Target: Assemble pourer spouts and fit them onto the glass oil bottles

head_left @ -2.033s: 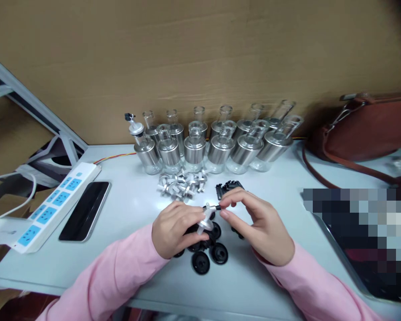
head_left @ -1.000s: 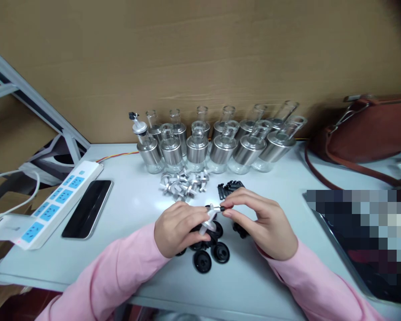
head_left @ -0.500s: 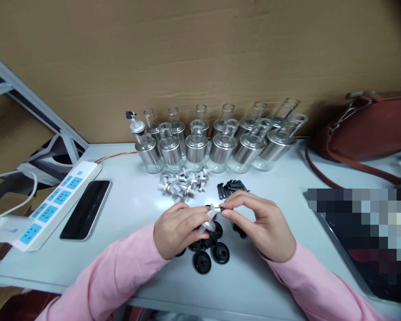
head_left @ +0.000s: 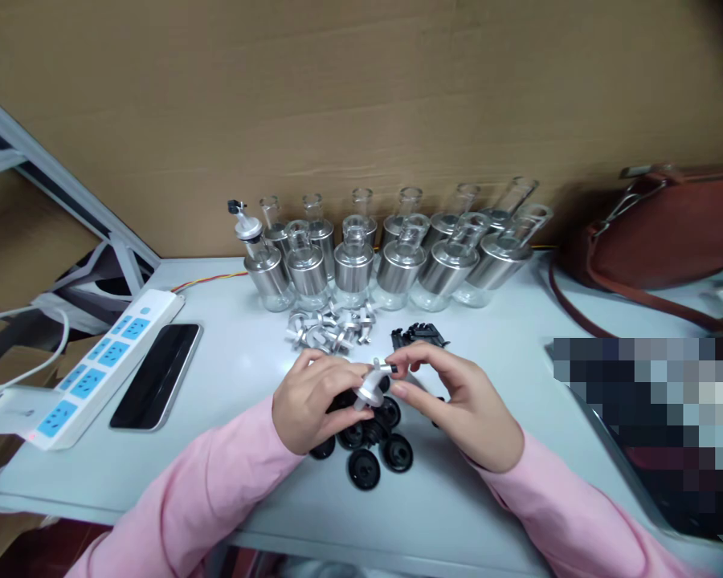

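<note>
Item: silver pourer spout (head_left: 372, 387), being pinched by the left hand (head_left: 308, 405) above the black stoppers (head_left: 370, 449) near the desk's (head_left: 247, 377) front edge. The right hand (head_left: 458, 405) is clamping thumb and forefinger on the spout's small black cap (head_left: 393, 368). Bottles (head_left: 353, 265) are standing along the back edge.

A pixelated block (head_left: 651, 425) to the right of the right hand (head_left: 458, 409) conceals whatever lies there. The left hand (head_left: 310, 405) covers part of the black caps (head_left: 367, 453) beneath it. The small black piece (head_left: 391, 368) pinched at the right fingertips is too small to identify. The brown bag (head_left: 663, 233), far right, runs off the frame edge.
</note>
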Motion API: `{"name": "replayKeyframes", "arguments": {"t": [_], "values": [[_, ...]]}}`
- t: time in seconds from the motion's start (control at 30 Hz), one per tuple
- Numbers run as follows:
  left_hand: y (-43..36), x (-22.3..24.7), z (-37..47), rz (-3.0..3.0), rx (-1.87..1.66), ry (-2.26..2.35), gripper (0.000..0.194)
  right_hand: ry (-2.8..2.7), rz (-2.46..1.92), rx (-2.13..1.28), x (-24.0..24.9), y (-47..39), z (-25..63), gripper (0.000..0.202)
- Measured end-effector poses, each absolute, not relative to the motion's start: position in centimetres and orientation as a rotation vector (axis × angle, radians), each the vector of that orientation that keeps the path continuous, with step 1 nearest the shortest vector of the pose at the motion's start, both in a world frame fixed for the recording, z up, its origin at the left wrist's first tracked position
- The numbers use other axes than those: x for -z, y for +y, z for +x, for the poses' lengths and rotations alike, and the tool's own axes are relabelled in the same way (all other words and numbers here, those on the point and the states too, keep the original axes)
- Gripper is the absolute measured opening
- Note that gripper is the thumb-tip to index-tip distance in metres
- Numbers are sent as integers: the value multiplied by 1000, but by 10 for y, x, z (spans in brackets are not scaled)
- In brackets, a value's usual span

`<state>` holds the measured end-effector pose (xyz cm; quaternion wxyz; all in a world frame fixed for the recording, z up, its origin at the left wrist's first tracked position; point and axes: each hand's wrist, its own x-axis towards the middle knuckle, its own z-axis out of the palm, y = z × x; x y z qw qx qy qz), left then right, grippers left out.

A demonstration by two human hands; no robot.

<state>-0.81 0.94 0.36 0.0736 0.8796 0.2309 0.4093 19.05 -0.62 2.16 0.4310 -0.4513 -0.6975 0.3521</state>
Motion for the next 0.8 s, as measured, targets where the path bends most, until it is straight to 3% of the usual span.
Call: {"name": "replayKeyframes", "arguments": {"t": [0.33,0.5,0.73,0.8], "values": [[8,-2,-8,2816,-1185,658,18,-1686,-1126,-1178,-20,-6,188,13],[14,-3,-19,2681,-1144,677,41,-1578,-1118,-1195,-20,-4,191,19],[13,-25,-26,2383,-1279,765,10,-1465,-1129,-1174,-21,-1,195,23],[-9,-42,-23,2234,-1234,785,17,-1462,-1124,-1181,-21,-1,194,24]]}}
